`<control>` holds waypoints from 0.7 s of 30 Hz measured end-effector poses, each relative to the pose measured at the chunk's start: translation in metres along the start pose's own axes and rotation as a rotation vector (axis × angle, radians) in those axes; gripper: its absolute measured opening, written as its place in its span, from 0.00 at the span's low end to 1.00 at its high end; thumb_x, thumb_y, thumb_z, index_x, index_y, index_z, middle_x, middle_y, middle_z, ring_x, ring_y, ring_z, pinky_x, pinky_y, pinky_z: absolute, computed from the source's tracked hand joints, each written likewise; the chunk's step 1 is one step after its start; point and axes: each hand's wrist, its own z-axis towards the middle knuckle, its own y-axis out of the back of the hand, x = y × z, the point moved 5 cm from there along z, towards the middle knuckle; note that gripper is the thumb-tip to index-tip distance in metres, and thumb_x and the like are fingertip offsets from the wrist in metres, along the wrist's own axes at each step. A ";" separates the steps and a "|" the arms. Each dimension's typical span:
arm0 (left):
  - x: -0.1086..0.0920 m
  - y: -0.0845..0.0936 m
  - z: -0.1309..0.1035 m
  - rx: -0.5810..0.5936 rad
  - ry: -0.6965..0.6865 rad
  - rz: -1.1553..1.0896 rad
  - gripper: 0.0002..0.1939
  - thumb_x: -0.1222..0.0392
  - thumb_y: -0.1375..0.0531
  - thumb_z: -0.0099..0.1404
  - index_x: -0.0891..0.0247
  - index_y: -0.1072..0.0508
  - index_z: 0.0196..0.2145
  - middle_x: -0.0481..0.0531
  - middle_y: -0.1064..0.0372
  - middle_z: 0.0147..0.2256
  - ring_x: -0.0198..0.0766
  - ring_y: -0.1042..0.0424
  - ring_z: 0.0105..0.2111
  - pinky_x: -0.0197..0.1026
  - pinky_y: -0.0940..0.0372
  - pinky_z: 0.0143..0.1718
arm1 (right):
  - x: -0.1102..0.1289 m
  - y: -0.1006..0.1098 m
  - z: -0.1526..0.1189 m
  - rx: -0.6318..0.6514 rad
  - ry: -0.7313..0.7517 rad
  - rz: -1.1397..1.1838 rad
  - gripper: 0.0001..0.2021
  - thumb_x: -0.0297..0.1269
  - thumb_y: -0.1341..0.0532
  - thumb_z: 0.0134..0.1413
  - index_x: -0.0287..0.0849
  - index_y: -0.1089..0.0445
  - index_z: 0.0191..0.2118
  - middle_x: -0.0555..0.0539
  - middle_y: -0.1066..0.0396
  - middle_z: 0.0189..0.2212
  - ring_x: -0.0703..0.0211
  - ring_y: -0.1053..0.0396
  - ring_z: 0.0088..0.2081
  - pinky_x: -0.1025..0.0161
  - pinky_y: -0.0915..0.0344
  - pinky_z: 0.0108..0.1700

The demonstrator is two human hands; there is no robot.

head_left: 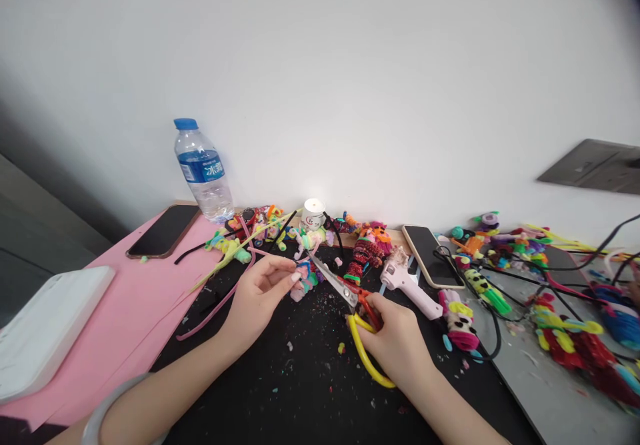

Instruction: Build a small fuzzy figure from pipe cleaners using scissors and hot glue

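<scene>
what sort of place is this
Probably a craft worktable set against a wall: scissors in the right hand, a glue gun lying nearby, and colourful fuzzy figures strewn around.

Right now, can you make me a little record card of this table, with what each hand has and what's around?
Left grip: pinching a blue, pink and green fuzzy piece
Right grip: holding scissors with yellow and red handles
Blades: pointing toward the fuzzy piece
Right of scissors: pale glue gun
Near wall: white cup; clear bottle with blue cap
Phones: left phone on pink surface; right phone beside the glue gun
Scraps: tiny bits scattered on black surface
</scene>
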 end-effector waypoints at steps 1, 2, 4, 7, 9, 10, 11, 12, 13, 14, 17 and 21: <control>-0.004 0.002 0.000 -0.034 -0.047 0.057 0.08 0.61 0.36 0.56 0.62 0.29 0.34 0.48 0.29 0.30 0.35 0.29 0.29 0.36 0.34 0.34 | 0.002 0.001 -0.001 0.001 0.004 -0.020 0.06 0.35 0.40 0.44 0.43 0.39 0.24 0.54 0.38 0.19 0.62 0.39 0.21 0.67 0.46 0.24; -0.007 0.004 0.000 -0.061 -0.086 0.106 0.07 0.61 0.36 0.57 0.62 0.29 0.34 0.48 0.29 0.30 0.36 0.29 0.30 0.36 0.34 0.35 | 0.004 0.001 -0.001 0.002 0.008 -0.030 0.04 0.34 0.39 0.44 0.43 0.36 0.26 0.52 0.35 0.21 0.60 0.36 0.22 0.67 0.44 0.24; -0.012 0.007 0.000 -0.100 -0.144 0.174 0.07 0.61 0.37 0.58 0.61 0.29 0.35 0.49 0.30 0.31 0.37 0.30 0.33 0.36 0.35 0.37 | 0.006 0.003 -0.001 0.007 0.006 -0.023 0.06 0.33 0.39 0.43 0.43 0.33 0.31 0.49 0.30 0.28 0.57 0.32 0.26 0.65 0.40 0.28; -0.017 0.011 0.001 -0.157 -0.192 0.208 0.07 0.61 0.38 0.58 0.60 0.30 0.36 0.49 0.31 0.34 0.37 0.31 0.37 0.36 0.37 0.40 | 0.003 0.006 0.001 0.000 -0.016 0.008 0.10 0.32 0.40 0.44 0.42 0.31 0.36 0.45 0.27 0.34 0.54 0.29 0.31 0.62 0.36 0.32; -0.019 0.015 0.003 -0.208 -0.217 0.197 0.07 0.61 0.38 0.58 0.60 0.30 0.36 0.49 0.31 0.35 0.38 0.31 0.38 0.36 0.38 0.42 | 0.001 0.009 0.002 -0.008 -0.023 0.011 0.11 0.32 0.40 0.44 0.42 0.31 0.38 0.44 0.27 0.36 0.52 0.28 0.33 0.60 0.35 0.34; -0.021 0.017 0.004 -0.231 -0.228 0.186 0.07 0.61 0.38 0.57 0.61 0.30 0.36 0.49 0.32 0.35 0.38 0.31 0.39 0.36 0.38 0.43 | 0.001 0.009 0.002 -0.002 -0.019 0.011 0.11 0.31 0.40 0.44 0.42 0.30 0.38 0.44 0.26 0.36 0.51 0.28 0.34 0.60 0.34 0.34; -0.022 0.018 0.005 -0.251 -0.240 0.175 0.08 0.61 0.38 0.57 0.61 0.30 0.36 0.50 0.32 0.36 0.39 0.31 0.40 0.37 0.38 0.43 | 0.001 0.008 0.002 0.012 -0.010 0.014 0.12 0.31 0.40 0.44 0.42 0.30 0.38 0.44 0.26 0.36 0.51 0.28 0.34 0.59 0.34 0.35; -0.024 0.019 0.006 -0.265 -0.253 0.167 0.08 0.61 0.38 0.57 0.61 0.30 0.36 0.50 0.32 0.36 0.39 0.31 0.40 0.37 0.38 0.44 | 0.002 0.007 0.002 0.037 0.002 0.020 0.12 0.30 0.39 0.43 0.41 0.30 0.38 0.44 0.26 0.36 0.51 0.28 0.35 0.59 0.34 0.36; -0.026 0.020 0.006 -0.274 -0.267 0.163 0.08 0.61 0.38 0.57 0.61 0.30 0.36 0.50 0.33 0.36 0.39 0.31 0.40 0.37 0.39 0.44 | 0.004 0.006 0.001 0.065 0.015 0.031 0.12 0.30 0.39 0.43 0.42 0.30 0.38 0.44 0.26 0.36 0.51 0.28 0.36 0.59 0.33 0.37; -0.027 0.020 0.007 -0.276 -0.277 0.166 0.08 0.61 0.38 0.57 0.60 0.30 0.36 0.49 0.33 0.36 0.39 0.32 0.40 0.37 0.39 0.44 | 0.006 0.005 0.000 0.095 0.029 0.044 0.13 0.29 0.38 0.42 0.42 0.30 0.38 0.44 0.26 0.36 0.50 0.28 0.36 0.58 0.33 0.38; -0.030 0.020 0.006 -0.273 -0.288 0.192 0.08 0.62 0.38 0.57 0.61 0.30 0.36 0.49 0.33 0.36 0.38 0.32 0.39 0.36 0.38 0.43 | 0.015 0.001 -0.004 0.186 0.055 0.085 0.15 0.27 0.38 0.41 0.42 0.30 0.39 0.44 0.26 0.36 0.50 0.28 0.39 0.58 0.33 0.41; -0.029 0.016 0.004 -0.234 -0.248 0.199 0.09 0.62 0.36 0.56 0.60 0.30 0.35 0.50 0.31 0.35 0.38 0.31 0.38 0.35 0.38 0.42 | 0.029 -0.005 -0.012 0.306 0.076 0.151 0.19 0.22 0.40 0.42 0.41 0.32 0.43 0.44 0.27 0.38 0.52 0.28 0.40 0.60 0.32 0.41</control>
